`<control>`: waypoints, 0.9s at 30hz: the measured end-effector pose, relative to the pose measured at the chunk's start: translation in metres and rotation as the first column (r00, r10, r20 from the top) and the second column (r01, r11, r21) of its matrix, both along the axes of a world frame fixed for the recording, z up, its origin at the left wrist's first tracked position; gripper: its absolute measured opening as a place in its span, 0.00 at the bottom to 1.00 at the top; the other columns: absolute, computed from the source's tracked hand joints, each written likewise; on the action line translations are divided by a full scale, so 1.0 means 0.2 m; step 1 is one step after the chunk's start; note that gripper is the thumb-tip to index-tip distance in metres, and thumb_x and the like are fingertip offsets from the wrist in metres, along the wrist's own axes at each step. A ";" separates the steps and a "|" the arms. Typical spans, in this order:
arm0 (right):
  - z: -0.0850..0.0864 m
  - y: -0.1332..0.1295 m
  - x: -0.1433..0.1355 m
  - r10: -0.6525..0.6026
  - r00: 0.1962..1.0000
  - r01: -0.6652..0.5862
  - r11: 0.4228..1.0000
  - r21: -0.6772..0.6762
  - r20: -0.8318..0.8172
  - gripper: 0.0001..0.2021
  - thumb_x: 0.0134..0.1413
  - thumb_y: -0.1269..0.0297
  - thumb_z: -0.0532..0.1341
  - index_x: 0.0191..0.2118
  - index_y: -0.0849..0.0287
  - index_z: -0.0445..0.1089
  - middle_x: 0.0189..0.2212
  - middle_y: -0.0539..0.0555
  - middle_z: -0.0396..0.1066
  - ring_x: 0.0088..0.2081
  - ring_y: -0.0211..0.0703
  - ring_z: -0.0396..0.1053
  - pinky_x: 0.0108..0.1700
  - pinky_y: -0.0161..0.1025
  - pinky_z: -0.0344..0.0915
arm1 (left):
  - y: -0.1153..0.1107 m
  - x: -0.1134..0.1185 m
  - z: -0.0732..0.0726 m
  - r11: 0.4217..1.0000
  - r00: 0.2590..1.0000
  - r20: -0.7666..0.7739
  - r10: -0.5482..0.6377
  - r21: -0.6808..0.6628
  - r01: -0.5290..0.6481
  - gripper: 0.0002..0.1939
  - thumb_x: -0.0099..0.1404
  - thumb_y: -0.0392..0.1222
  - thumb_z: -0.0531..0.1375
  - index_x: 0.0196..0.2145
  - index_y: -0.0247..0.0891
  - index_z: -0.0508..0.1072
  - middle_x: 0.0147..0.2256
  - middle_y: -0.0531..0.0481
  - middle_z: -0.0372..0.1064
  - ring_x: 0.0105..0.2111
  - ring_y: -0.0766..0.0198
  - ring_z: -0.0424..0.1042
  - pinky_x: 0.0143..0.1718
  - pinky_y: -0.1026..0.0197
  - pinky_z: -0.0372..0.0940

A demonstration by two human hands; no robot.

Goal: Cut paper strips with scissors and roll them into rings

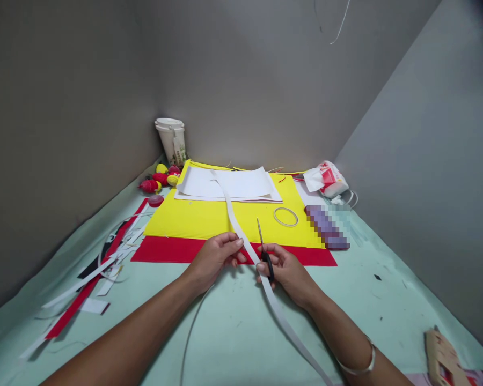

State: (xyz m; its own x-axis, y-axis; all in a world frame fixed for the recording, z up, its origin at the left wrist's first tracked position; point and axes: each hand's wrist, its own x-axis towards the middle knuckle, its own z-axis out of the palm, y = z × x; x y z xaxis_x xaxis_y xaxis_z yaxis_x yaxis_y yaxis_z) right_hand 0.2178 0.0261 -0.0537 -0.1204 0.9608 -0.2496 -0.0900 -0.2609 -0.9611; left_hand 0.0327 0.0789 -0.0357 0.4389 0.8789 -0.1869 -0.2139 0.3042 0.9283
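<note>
A long white strip runs from the white sheets at the back down past the table's front edge, looking like paper or ribbon. My left hand pinches it between thumb and fingers near its middle. My right hand has its fingers through the black-handled scissors, blades pointing up and away, and its thumb presses on the strip a little lower down. A thin grey cord hangs from below my left hand toward the front. Beneath and beyond both hands lie a red sheet and a yellow sheet.
White sheets lie on the yellow one, near a thin ring. Red and white strips spread at left. Behind them are thread spools and a lidded cup. At right sit a tissue pack and a blurred purple object.
</note>
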 end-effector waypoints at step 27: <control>-0.03 -0.01 -0.02 -0.004 0.999 0.001 0.998 0.056 0.042 0.24 0.44 0.55 0.69 0.44 0.57 0.62 0.23 0.43 0.66 0.22 0.33 0.64 0.17 0.28 0.59 | 0.00 0.00 -0.04 0.998 0.995 -0.076 -0.057 0.026 0.059 0.11 0.60 0.45 0.61 0.30 0.32 0.72 0.23 0.48 0.71 0.21 0.69 0.66 0.24 0.66 0.58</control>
State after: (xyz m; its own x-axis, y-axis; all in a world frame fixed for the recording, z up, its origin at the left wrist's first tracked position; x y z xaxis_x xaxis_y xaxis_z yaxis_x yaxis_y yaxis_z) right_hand 0.2139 0.0247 -0.0588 -0.1086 0.9737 -0.2005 -0.0502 -0.2068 -0.9771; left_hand 0.0329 0.0797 -0.0436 0.4751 0.8577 -0.1967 -0.1255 0.2873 0.9496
